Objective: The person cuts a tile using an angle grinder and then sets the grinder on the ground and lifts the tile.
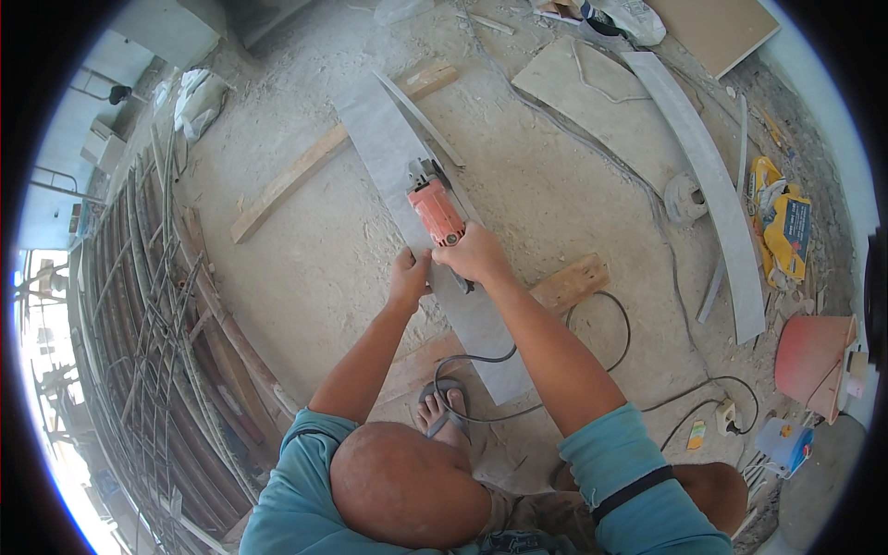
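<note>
A dusty concrete floor [277, 305] fills the room, with a heap of long pipes and rods [139, 305] along the left and a red bucket [814, 361] and a torn yellow bag [779, 222] over on the right. A long grey slab [379, 139] lies slantwise across two timber battens, the far batten [291, 185] and the near batten [578, 282], with a thin sliver [421, 120] beside its far right edge. On the slab's middle sits a red angle grinder [437, 211], its metal head pointing away from the person. The right hand [474, 254] is closed around the tool's rear end, so the grinder's body stretches out ahead of those fingers. The left hand [407, 277] is at the slab's left edge, just beside the grinder's rear, its fingers curled inward — whether they grip the edge or only rest against it, I cannot tell. The grinder's disc is hard to make out, and the right hand hides the rear of the handle. A black power cord [620, 356] loops near the right forearm, partly hidden by it.
</note>
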{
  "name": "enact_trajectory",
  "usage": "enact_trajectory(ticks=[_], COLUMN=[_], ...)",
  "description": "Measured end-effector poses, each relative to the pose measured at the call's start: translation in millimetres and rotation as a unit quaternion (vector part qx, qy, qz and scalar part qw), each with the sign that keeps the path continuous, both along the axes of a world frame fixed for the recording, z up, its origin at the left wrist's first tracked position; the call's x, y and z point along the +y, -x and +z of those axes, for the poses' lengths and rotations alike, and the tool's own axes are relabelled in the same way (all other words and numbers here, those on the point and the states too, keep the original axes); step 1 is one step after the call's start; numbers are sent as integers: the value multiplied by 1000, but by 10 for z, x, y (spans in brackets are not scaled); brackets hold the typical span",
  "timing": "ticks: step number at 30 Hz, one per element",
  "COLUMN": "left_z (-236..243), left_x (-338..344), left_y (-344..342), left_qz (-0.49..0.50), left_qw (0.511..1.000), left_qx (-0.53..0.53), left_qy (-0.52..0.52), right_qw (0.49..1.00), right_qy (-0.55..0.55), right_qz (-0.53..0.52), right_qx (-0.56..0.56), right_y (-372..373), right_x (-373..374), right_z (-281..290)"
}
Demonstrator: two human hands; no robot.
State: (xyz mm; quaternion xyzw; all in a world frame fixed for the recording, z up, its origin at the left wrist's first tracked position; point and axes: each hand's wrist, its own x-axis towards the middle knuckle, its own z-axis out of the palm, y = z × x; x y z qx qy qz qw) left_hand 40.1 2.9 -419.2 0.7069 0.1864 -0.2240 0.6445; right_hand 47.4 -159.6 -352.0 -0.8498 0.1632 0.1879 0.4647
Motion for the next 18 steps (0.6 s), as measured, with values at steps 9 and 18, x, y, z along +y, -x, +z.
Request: enact_trajectory(ticks=[9,18], left_z=[12,-150], left_x=[30,-74], left_y=[-13,270], left_qz=[-5,23], left_qw=[1000,999], left_qx=[0,21], left_qy=[2,11], right_qw=[1000,1000], right_qy=[-2,-4], right_qz=[-10,-3], right_qx=[-20,17], right_y=[248,89], right_x=[-37,-34], right_z=[-17,27])
